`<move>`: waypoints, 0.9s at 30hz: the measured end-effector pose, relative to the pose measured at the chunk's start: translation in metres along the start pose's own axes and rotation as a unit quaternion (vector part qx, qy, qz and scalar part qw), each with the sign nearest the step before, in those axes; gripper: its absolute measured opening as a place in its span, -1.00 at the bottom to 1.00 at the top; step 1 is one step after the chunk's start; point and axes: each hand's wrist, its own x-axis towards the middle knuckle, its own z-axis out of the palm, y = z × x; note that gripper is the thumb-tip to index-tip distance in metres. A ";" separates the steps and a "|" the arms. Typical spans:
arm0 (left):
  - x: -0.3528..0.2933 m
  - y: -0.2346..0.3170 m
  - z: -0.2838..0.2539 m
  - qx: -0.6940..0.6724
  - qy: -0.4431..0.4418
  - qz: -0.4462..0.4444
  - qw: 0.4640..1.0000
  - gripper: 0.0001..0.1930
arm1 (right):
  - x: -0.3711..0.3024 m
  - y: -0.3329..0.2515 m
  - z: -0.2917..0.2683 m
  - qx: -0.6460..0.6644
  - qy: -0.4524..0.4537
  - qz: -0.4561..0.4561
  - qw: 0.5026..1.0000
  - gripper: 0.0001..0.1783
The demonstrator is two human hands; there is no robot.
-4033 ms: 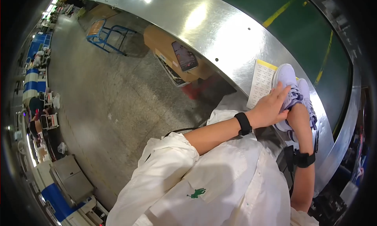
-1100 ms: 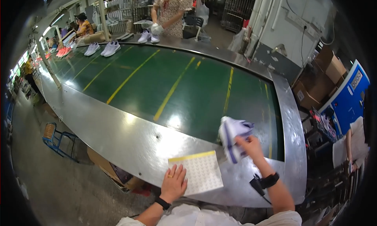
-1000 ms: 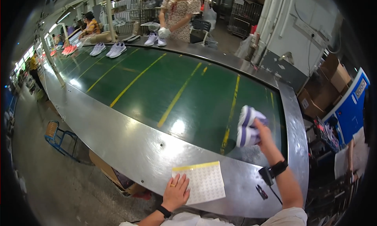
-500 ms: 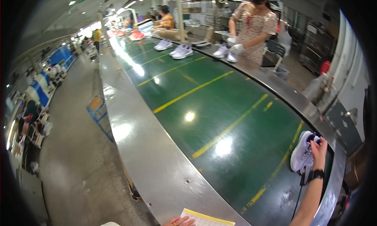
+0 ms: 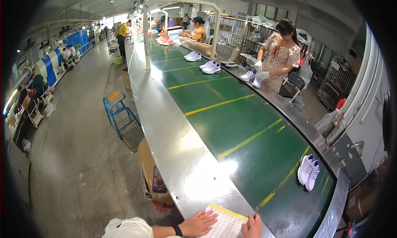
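A pair of pale lilac sneakers [image 5: 309, 171] stands at the near right end of the green conveyor belt [image 5: 231, 126], apart from both hands. On the metal edge in front of me lies a white sheet [image 5: 225, 222] with rows of small marks and a yellow strip along its far edge. My left hand [image 5: 199, 224] rests flat on the sheet's left part, fingers stretched out, with a ring and a black wristband. At the sheet's right corner is my right hand [image 5: 252, 227], its thumb and bent fingers pinching the edge by the yellow strip.
More lilac sneakers [image 5: 211, 67] stand farther up the belt. Across it, a person [image 5: 279, 58] in white gloves handles another pair. A metal border [image 5: 173, 143] runs along the near side, with a blue stool [image 5: 120, 109] and a cardboard box [image 5: 149, 167] beside it.
My right hand has let go of the lilac sneakers and come back to the sheet's right corner. The view has shifted, and more of my left forearm shows.
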 end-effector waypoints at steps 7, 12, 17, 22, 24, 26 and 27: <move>0.004 -0.002 0.008 0.002 0.092 0.032 0.995 -0.53 | -0.027 -0.032 0.034 0.052 0.256 0.109 0.959 -0.44; 0.001 -0.009 0.024 0.018 0.095 0.043 0.994 -0.51 | -0.048 -0.043 0.007 0.316 0.120 0.356 0.871 -0.45; 0.006 -0.007 0.018 -0.037 0.047 0.037 0.998 -0.43 | -0.084 -0.026 0.004 0.391 0.124 0.313 0.857 -0.64; 0.014 0.010 0.009 -0.189 0.064 0.032 0.979 -0.34 | -0.108 -0.018 -0.003 0.461 0.163 0.296 0.820 -0.66; 0.015 0.023 0.006 -0.226 0.045 0.002 0.973 -0.33 | -0.120 -0.024 -0.013 0.477 0.152 0.319 0.805 -0.61; 0.019 0.032 0.002 -0.277 0.083 -0.044 0.956 -0.37 | -0.123 -0.034 -0.024 0.446 0.172 0.337 0.811 -0.58; 0.021 0.034 -0.001 -0.281 0.077 -0.043 0.956 -0.37 | -0.122 -0.039 -0.028 0.444 0.173 0.343 0.809 -0.58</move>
